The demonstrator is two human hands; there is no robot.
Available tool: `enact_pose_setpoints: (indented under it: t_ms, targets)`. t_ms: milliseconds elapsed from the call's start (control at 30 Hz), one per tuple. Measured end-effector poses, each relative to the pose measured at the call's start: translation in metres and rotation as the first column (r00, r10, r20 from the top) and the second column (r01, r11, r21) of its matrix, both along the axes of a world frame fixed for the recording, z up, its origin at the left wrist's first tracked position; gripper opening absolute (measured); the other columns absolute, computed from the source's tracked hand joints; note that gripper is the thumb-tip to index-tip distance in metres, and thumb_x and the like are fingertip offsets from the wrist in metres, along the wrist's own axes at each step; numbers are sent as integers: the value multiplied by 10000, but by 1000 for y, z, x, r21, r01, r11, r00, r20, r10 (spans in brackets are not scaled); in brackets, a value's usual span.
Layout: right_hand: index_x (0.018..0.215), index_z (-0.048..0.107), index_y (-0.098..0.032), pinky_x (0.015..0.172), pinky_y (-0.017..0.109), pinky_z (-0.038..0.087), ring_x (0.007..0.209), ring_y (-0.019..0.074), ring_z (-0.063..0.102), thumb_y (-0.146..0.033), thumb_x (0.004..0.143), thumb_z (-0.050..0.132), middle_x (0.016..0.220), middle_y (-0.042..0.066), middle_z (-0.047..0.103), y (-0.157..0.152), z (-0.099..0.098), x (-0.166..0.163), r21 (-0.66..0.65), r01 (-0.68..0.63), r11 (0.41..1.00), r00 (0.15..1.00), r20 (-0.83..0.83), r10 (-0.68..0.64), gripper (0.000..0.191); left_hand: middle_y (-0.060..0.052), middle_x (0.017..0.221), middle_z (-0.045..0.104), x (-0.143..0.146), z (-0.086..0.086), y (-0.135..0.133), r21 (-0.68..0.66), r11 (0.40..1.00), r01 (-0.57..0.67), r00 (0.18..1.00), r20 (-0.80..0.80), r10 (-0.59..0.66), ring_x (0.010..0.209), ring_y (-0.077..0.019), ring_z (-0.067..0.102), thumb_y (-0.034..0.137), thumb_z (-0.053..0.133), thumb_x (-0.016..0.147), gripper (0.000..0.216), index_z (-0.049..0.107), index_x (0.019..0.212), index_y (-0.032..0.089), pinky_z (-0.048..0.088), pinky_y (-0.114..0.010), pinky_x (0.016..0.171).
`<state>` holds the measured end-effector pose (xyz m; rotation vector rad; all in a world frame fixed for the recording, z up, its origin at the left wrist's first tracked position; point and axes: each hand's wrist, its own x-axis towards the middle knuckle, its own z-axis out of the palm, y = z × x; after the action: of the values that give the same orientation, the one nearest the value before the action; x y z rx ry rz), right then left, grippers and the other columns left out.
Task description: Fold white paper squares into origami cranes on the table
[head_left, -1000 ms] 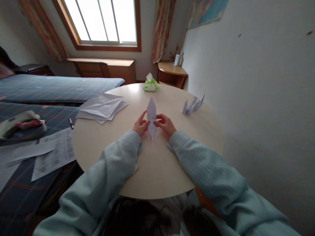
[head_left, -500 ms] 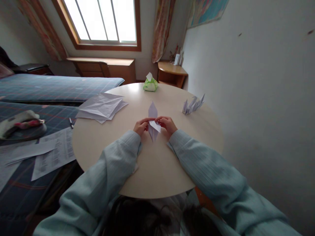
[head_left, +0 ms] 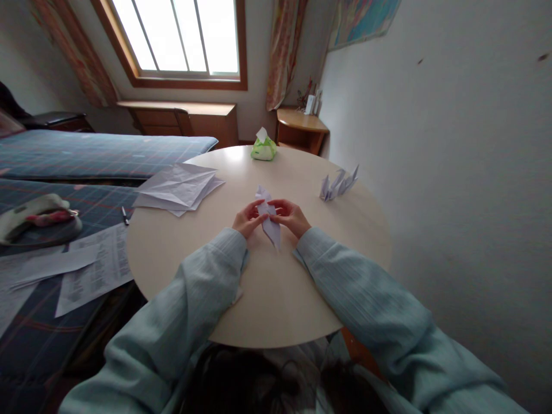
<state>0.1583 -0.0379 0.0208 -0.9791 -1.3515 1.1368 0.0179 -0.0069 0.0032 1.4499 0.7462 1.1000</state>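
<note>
Over the middle of the round table (head_left: 276, 310), a folded piece of white paper (head_left: 271, 231) is held between my two hands. My left hand (head_left: 247, 218) pinches its left side, thumb on the near face. From the right, my right hand (head_left: 292, 217) grips it the same way, and the fingertips of both hands nearly meet. One long point of the paper sticks out toward me and another part shows beyond the fingers. Its middle is partly covered by the thumbs and fingers.
Folded paper figures (head_left: 338, 184) stand at the table's right. Creased paper sheets (head_left: 179, 187) lie at its left, and a green tissue pack (head_left: 263, 147) sits at the far edge. On the left are a bed (head_left: 103, 150), printed pages (head_left: 101, 267) and a pen (head_left: 125, 215).
The folded paper has turned and tilted between my hands, its near point swinging right. The flap that stood up in the middle now lies pressed under my thumbs.
</note>
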Motion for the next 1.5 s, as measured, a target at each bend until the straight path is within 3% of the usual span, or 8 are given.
enact_pose_setpoints:
  t_ms: [167,333,500,733,867,1000,1200,1500]
  targets:
    - [959,542,-187,575,250,462,646,114,526,-276,558,637,722,8,564,1,-3,1,168,80,982,972,204,-114,421,-3,682,560,-1,2,-3,162,979,-122,980,-134,145,568,-74,479,278,648,560,489,531,1019,156,397,-182,514]
    - [937,572,-207,582,235,444,623,99,485,-225,630,580,706,3,515,-2,-1,1,401,163,901,876,362,-319,307,8,647,535,-1,6,-10,508,827,-243,886,-232,403,549,-69,446,212,601,628,301,600,928,198,400,-182,549]
    - [838,603,-207,598,243,431,616,101,470,-211,656,564,689,4,500,-7,4,-2,536,223,814,824,343,-451,186,-10,691,538,-2,11,-14,637,739,-217,867,-222,446,567,-75,451,243,546,689,287,585,970,199,400,-182,561]
    - [724,602,-218,554,238,420,624,108,473,-332,670,558,694,13,509,-12,7,-5,553,284,783,796,320,-515,134,-24,699,533,-2,8,-13,650,743,-157,891,-231,390,557,-71,451,281,489,738,242,605,931,192,383,-173,519]
    - [656,603,-204,488,216,380,533,85,426,-396,652,563,619,2,477,-13,7,-5,563,334,756,757,317,-571,197,-22,667,511,-2,7,-12,664,718,-208,881,-191,432,557,-74,443,313,506,725,205,644,830,203,367,-171,488]
    - [722,601,-207,463,198,358,440,65,380,-431,678,518,468,-43,421,-15,5,-6,499,330,801,759,364,-539,242,1,582,480,-2,8,-14,652,711,-262,860,-177,479,497,-61,412,323,518,716,199,655,804,209,356,-173,479]
    - [772,550,-186,528,222,440,530,88,527,-455,708,467,664,10,585,-18,8,-6,405,243,881,865,320,-386,289,-12,632,561,-2,10,-17,588,771,-247,875,-207,438,501,-55,452,306,511,720,220,641,863,200,369,-163,479]
    - [747,458,-195,470,209,445,513,86,548,-461,659,518,664,-11,567,-7,-1,-4,364,269,891,872,301,-386,286,-55,825,598,0,11,-17,467,843,-266,917,-149,371,653,-90,563,335,492,726,242,629,846,175,416,-159,503]
